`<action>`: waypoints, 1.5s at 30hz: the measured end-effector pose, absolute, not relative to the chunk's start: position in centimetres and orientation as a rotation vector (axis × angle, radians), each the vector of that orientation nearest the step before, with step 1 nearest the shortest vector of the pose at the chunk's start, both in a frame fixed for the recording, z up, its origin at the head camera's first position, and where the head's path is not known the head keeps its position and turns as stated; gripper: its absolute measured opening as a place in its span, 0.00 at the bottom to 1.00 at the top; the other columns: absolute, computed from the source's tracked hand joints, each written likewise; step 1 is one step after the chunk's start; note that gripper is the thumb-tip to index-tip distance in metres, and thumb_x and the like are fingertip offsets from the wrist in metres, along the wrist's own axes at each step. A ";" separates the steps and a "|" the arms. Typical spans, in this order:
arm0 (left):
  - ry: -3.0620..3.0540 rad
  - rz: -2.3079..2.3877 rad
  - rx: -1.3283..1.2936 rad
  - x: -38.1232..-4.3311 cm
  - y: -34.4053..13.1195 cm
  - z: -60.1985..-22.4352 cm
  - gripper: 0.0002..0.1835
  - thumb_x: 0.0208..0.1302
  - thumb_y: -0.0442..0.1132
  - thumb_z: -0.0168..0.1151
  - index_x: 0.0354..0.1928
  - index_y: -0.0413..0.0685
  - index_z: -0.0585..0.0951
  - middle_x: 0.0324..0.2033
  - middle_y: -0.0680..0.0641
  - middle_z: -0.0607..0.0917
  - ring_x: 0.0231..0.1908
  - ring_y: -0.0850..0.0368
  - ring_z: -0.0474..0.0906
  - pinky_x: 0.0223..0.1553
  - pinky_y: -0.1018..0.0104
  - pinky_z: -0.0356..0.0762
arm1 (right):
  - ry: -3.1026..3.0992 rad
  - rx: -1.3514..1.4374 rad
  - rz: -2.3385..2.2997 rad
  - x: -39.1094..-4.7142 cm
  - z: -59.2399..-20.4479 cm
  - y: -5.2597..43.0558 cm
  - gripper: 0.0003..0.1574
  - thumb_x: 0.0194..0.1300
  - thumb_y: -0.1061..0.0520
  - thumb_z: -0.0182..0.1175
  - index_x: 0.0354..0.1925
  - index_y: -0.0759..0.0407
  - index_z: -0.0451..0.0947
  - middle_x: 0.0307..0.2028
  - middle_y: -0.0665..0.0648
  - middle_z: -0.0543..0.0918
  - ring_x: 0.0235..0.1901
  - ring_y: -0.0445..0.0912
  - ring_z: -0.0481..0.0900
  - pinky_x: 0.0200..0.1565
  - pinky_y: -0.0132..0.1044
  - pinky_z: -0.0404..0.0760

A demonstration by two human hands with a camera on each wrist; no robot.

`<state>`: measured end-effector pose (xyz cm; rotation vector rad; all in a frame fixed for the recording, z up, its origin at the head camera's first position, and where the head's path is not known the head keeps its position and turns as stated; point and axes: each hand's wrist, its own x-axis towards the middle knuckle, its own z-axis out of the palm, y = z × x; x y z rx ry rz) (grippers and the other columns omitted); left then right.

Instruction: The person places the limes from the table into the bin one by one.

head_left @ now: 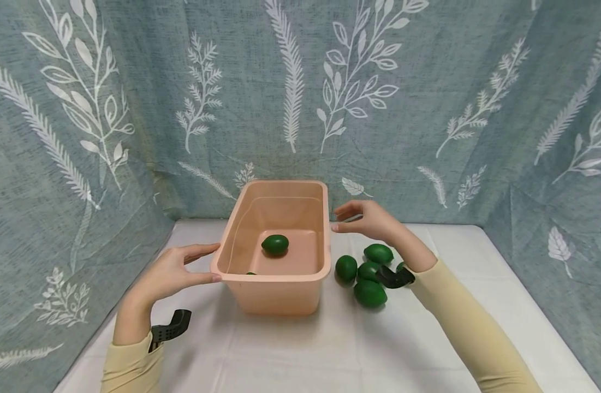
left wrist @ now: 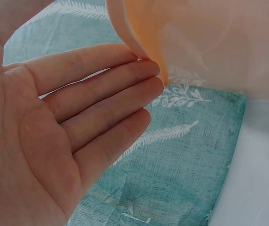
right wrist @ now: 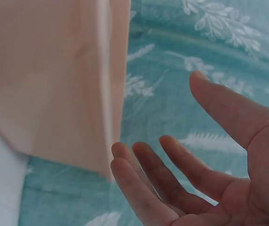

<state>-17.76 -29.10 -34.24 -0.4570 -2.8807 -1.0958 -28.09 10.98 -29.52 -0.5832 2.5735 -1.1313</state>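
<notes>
A peach-coloured plastic bin stands in the middle, with one dark green lime on its floor and a sliver of another behind the near wall. My left hand is at the bin's left rim, its fingers nearly straight and the fingertips touching the edge. In the left wrist view, the palm and fingers lie flat beside the bin wall. Beside the right rim hovers my right hand, fingers loosely bent with nothing between them. Its fingertips reach right up to the bin's edge in the right wrist view.
Several dark green limes lie in a group on the white tablecloth, right of the bin and under my right forearm. Teal curtains with white leaf prints close off the back and sides.
</notes>
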 end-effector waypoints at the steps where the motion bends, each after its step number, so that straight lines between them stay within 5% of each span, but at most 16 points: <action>1: -2.879 -1.097 -0.452 -17.7 -29.1 -34.2 0.37 0.52 0.56 0.70 0.63 0.49 0.74 0.60 0.43 0.77 0.63 0.38 0.68 0.59 0.40 0.69 | 2.571 -0.570 -1.135 -28.0 -29.9 11.4 0.36 0.58 0.41 0.65 0.61 0.52 0.72 0.57 0.58 0.78 0.58 0.53 0.74 0.55 0.49 0.78; 45: -2.856 -1.092 -0.465 -17.7 -29.0 -34.5 0.35 0.52 0.55 0.70 0.62 0.51 0.75 0.58 0.44 0.78 0.63 0.39 0.69 0.59 0.41 0.69 | 2.609 -0.439 -1.268 -23.2 -44.8 19.5 0.35 0.52 0.49 0.72 0.54 0.64 0.76 0.50 0.65 0.81 0.47 0.56 0.82 0.46 0.44 0.83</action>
